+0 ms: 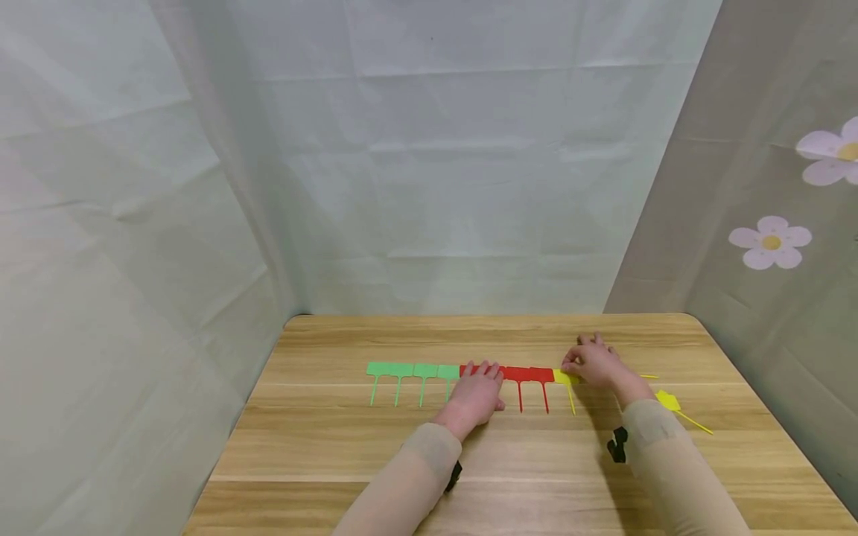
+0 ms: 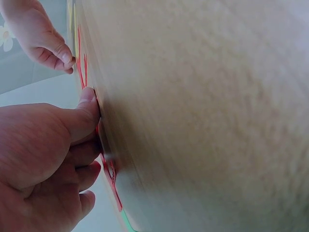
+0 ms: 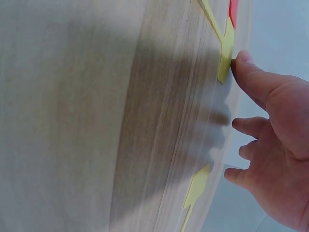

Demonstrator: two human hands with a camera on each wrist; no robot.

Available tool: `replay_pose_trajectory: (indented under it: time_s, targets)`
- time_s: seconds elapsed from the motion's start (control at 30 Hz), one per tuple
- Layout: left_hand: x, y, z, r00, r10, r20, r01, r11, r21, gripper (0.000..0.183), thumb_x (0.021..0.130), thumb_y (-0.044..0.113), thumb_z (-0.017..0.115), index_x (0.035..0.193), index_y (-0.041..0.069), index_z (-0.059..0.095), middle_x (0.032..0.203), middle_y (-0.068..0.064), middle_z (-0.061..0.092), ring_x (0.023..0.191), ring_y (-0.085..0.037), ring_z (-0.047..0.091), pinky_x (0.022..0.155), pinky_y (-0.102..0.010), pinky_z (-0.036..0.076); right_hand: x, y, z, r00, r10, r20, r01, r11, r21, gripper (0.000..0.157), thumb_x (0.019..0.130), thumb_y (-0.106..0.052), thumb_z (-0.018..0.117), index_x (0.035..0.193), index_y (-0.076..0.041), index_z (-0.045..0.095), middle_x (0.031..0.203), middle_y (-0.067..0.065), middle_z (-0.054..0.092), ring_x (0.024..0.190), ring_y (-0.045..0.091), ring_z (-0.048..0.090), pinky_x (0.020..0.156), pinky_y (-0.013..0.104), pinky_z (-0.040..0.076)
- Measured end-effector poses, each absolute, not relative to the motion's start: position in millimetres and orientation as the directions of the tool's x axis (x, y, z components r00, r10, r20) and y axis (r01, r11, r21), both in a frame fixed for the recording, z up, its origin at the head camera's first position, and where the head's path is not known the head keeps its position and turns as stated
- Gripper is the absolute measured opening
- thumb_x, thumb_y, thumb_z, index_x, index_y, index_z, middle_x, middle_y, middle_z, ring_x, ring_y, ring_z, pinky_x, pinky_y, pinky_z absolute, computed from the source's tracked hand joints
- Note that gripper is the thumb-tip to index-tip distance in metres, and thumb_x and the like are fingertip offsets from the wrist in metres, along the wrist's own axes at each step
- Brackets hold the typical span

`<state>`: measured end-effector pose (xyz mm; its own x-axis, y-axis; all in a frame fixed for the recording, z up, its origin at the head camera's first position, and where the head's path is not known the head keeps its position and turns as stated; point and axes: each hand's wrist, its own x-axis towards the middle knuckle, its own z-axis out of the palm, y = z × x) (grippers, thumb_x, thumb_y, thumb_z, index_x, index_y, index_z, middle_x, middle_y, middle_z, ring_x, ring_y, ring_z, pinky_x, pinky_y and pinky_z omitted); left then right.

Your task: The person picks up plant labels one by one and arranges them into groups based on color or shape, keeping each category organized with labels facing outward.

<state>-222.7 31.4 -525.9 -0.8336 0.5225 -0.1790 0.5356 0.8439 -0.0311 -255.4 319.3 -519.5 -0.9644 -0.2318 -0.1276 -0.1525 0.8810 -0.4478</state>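
A row of flat tags with thin stems lies across the table, with green tags [image 1: 401,369] on the left, then red tags [image 1: 541,374], then a yellow tag [image 1: 560,377]. My left hand [image 1: 477,394] rests on the red part of the row, fingers spread over it and hiding some of it. The right hand [image 1: 596,362] is at the row's right end. Its thumb and forefinger are close together at the upper edge of the yellow tag [image 3: 226,60], touching or nearly touching it. The other fingers are loosely extended above the table.
Right of the row, a loose yellow tag [image 1: 668,401] lies slanted on the wooden table [image 1: 322,447]. Beside the right wrist, a yellow stem [image 1: 649,376] shows, its remainder hidden. Pale cloth [image 1: 436,186] hangs behind the table and along both sides.
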Motion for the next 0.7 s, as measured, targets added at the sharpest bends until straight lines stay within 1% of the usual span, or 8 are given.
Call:
replay_pose_trajectory:
  time_s: [0.27,0.53,0.7]
  targets:
    - [-220.5,30.8,-523.2,-0.833,0.521,-0.185,0.535,0.845,-0.029,0.068,0.106,0.044,0.065,0.164,0.016,0.047,0.171,0.001,0.039,0.160,-0.019,0.031,0.131,-0.043,0.022,-251.9,319.6,-517.0,-0.967,-0.224,-0.121,-0.147,0.879,-0.453,0.013,0.107,-0.022,0.068,0.097,-0.015,0.073,0.161,0.047,0.024,0.149,0.073,0.000,0.111,0.089,0.007]
    - [-220.8,30.8,-524.1,-0.834,0.523,-0.179,0.536,0.844,-0.032,0.068,0.105,0.044,0.066,0.164,0.016,0.047,0.171,0.001,0.039,0.160,-0.019,0.031,0.131,-0.043,0.023,-250.5,317.6,-516.5,-0.969,-0.225,-0.107,-0.158,0.886,-0.435,0.013,0.107,-0.022,0.068,0.098,-0.015,0.074,0.161,0.046,0.026,0.149,0.073,0.003,0.111,0.090,0.010]
    - [-221.5,30.5,-525.4,-0.834,0.524,-0.172,0.536,0.843,-0.033,0.068,0.105,0.044,0.066,0.164,0.016,0.047,0.171,0.001,0.040,0.160,-0.020,0.031,0.131,-0.043,0.023,-250.3,318.2,-514.9,-0.970,-0.220,-0.106,-0.153,0.885,-0.440,0.012,0.107,-0.021,0.068,0.098,-0.015,0.073,0.161,0.046,0.026,0.149,0.073,0.001,0.111,0.090,0.007]
